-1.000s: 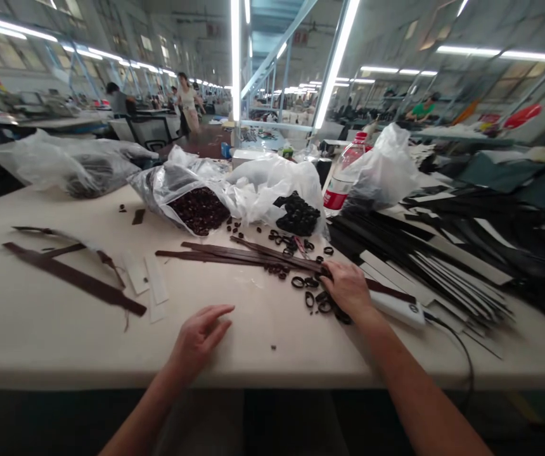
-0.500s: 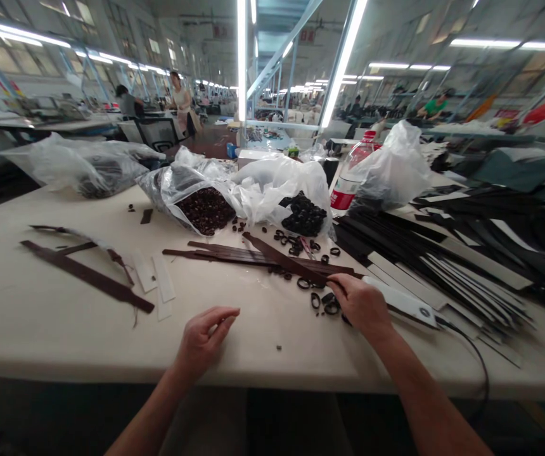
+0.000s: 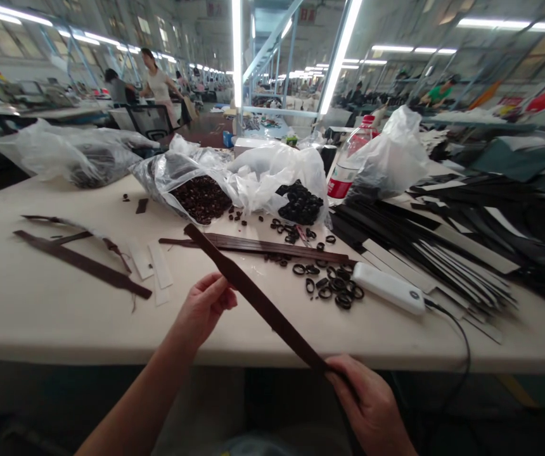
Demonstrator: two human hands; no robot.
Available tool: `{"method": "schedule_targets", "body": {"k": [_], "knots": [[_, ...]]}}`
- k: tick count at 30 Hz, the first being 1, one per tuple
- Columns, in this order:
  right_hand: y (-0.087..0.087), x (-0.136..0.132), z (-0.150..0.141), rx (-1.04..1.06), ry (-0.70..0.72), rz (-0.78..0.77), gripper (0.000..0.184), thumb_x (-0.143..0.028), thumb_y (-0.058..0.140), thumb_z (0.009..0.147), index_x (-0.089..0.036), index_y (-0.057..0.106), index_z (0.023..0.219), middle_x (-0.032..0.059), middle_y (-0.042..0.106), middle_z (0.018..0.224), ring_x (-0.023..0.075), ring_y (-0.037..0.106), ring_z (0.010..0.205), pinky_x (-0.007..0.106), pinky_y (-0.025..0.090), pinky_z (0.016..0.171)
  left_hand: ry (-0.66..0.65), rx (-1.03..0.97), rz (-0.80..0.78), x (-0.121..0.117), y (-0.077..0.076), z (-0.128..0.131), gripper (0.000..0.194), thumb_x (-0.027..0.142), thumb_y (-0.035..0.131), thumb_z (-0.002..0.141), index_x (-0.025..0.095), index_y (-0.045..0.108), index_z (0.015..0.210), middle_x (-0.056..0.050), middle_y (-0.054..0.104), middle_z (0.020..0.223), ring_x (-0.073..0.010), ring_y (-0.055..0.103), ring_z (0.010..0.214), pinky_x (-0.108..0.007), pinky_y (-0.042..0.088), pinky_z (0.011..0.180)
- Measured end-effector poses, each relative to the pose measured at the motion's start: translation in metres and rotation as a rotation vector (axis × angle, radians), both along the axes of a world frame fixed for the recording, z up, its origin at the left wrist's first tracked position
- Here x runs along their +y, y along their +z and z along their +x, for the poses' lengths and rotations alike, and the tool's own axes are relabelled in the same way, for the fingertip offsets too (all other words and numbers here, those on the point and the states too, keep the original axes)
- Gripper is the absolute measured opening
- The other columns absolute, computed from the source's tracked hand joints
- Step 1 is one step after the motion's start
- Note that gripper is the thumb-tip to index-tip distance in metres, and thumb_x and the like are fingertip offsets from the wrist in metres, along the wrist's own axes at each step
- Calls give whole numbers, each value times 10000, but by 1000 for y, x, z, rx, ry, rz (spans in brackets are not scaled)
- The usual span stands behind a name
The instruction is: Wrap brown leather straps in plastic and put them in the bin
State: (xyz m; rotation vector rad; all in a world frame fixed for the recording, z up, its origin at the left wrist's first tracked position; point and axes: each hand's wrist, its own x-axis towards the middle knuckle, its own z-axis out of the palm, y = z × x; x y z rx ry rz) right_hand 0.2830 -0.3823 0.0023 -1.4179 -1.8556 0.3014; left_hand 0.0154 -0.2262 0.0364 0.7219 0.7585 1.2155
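A long dark brown strap (image 3: 272, 316) with a narrowed, tab-like end runs slantwise in front of me, raised off the table. My right hand (image 3: 367, 399) grips its lower part near the table's front edge. Closer to the upper end, my left hand (image 3: 208, 304) pinches the strap's edge between thumb and fingers. Behind it lies a stack of similar brown straps (image 3: 282, 247). Several black loops (image 3: 339, 288) are scattered right of the raised strap, beside a white corded device (image 3: 389, 288).
Two open plastic bags hold small brown pieces (image 3: 201, 199) and black pieces (image 3: 301, 202). A red-labelled bottle (image 3: 346, 168) stands behind. Black strips (image 3: 410, 240) are piled at right. Another brown strap (image 3: 82, 263) and white strips (image 3: 161, 266) lie at left. People work farther back.
My right hand has drawn the brown strap off the stack, down towards me. My left hand has moved up slightly and closed on the strap's edge. More black loops now show.
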Motion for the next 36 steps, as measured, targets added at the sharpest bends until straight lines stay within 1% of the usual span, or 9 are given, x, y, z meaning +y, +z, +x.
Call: {"method": "schedule_targets", "body": {"k": [3, 7, 11, 17, 22, 26, 30, 33, 36], "knots": [[-14, -12, 8, 5, -27, -57, 96, -234, 509, 985, -234, 605, 990, 4, 691, 820, 155, 676, 704, 237, 515, 639, 18, 76, 65, -1, 8, -12, 281, 348, 888, 642, 158, 750, 795, -6, 692, 623, -86, 618, 527, -149, 469, 503], [-27, -23, 7, 15, -11, -83, 111, -228, 511, 981, -226, 622, 974, 16, 688, 817, 167, 663, 718, 255, 500, 652, -99, 240, 96, -10, 3, -18, 419, 340, 877, 659, 192, 759, 1033, -10, 705, 707, -89, 599, 519, -171, 477, 489], [-24, -26, 1, 129, 23, -243, 182, -288, 479, 995, -215, 641, 957, 29, 690, 838, 178, 656, 757, 271, 487, 678, -168, 323, 114, -23, -8, -13, 220, 351, 818, 741, 172, 780, 863, -3, 643, 633, -84, 563, 512, -160, 450, 453], [11, -14, -15, 503, 283, -689, 444, -492, 352, 1022, -188, 660, 1126, 75, 700, 1037, 225, 648, 957, 320, 486, 836, -605, 388, 323, -56, -4, 14, 116, 281, 788, 781, 210, 808, 872, -45, 652, 820, -115, 621, 672, -200, 513, 604], [7, 4, -30, 821, 502, -882, 519, -586, 458, 963, -127, 701, 976, 71, 690, 834, 196, 637, 803, 299, 498, 759, -854, 530, 480, -72, 1, 29, 174, 282, 742, 830, 217, 810, 977, -90, 688, 921, -154, 665, 760, -226, 531, 678], [-6, 8, -34, 911, 454, -927, 388, -530, 685, 822, -147, 676, 884, 8, 631, 746, 134, 560, 674, 232, 447, 633, -858, 569, 551, -75, 10, 24, 165, 294, 758, 808, 210, 813, 938, -95, 707, 910, -169, 671, 752, -244, 535, 681], [-12, 6, -40, 801, 209, -662, 234, -406, 666, 819, -179, 611, 799, -24, 565, 693, 122, 482, 631, 230, 389, 590, -634, 541, 495, -81, 9, 22, 194, 307, 786, 765, 205, 793, 929, -104, 722, 968, -227, 677, 877, -312, 550, 794], [-15, 3, -46, 620, 51, -427, 131, -310, 611, 838, -194, 583, 784, -13, 573, 724, 144, 511, 682, 252, 406, 638, -343, 509, 290, -82, -5, 24, 238, 342, 770, 766, 188, 775, 947, -105, 740, 973, -252, 679, 928, -348, 557, 821], [-16, 0, -48, 528, 30, -366, 79, -259, 585, 850, -198, 580, 800, -13, 583, 736, 145, 532, 686, 251, 412, 641, -220, 474, 48, -78, -17, 25, 273, 357, 820, 697, 162, 772, 882, -76, 757, 834, -213, 688, 756, -313, 570, 701]]}}
